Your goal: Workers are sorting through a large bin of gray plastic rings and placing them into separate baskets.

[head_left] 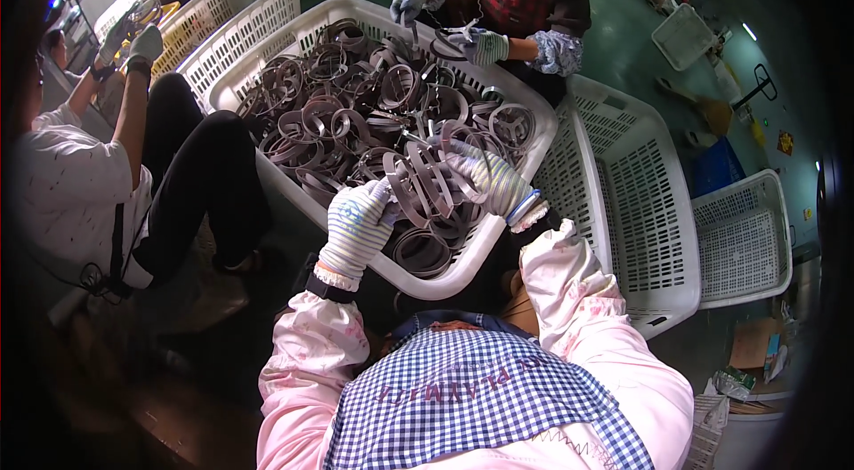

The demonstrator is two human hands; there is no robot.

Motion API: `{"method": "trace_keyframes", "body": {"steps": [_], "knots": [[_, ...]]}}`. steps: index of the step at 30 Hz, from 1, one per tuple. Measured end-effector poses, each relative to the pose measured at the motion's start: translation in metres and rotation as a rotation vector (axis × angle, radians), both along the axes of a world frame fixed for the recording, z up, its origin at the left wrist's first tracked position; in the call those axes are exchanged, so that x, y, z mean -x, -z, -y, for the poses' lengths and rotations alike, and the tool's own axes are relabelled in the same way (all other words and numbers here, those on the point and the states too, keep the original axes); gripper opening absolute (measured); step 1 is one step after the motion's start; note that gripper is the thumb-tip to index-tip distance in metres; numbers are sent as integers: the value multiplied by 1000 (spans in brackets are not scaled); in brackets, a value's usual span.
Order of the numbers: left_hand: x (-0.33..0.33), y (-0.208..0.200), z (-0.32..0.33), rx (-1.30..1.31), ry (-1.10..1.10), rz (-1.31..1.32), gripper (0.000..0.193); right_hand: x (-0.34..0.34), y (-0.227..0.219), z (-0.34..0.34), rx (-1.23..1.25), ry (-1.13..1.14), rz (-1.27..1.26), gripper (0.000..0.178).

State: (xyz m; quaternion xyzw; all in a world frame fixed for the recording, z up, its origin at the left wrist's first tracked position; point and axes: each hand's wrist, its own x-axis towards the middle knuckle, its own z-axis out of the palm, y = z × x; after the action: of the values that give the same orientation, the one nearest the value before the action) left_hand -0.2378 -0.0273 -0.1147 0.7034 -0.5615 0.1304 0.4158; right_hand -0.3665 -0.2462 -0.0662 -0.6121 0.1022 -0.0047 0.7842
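Note:
A big white plastic basket (463,270) in front of me is heaped with dark grey rubber rings (338,114). My left hand (356,225), in a knitted work glove, grips the near side of a bunch of these rings (425,181) at the basket's front. My right hand (487,178), gloved the same way, holds the far side of the same bunch. Both hands are just above the pile.
A person across the basket handles rings with gloved hands (480,45). Another person (80,176) sits at my left, arms raised. An empty white basket (640,194) stands at the right, a smaller one (743,239) beyond it, another (231,21) at far left.

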Motion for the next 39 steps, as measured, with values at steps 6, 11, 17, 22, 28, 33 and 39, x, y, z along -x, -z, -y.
{"method": "trace_keyframes", "body": {"steps": [6,11,17,22,28,33,39], "knots": [[1,3,1,-71,-29,29,34,-1,-12,-3,309,32,-192,21],[5,-1,4,-97,-22,24,33,2,-14,2,293,32,-240,18],[9,1,1,-143,-35,20,34,-4,-13,-3,86,191,-390,17],[13,9,2,-201,-49,59,39,-2,25,18,1345,-42,-222,28],[18,-4,11,-150,9,-81,37,-1,75,54,875,93,-23,29],[13,1,-6,-138,-78,-265,42,3,-8,10,455,239,-397,44],[15,10,-3,-219,-73,-434,46,39,-4,10,286,189,-164,24]]}}
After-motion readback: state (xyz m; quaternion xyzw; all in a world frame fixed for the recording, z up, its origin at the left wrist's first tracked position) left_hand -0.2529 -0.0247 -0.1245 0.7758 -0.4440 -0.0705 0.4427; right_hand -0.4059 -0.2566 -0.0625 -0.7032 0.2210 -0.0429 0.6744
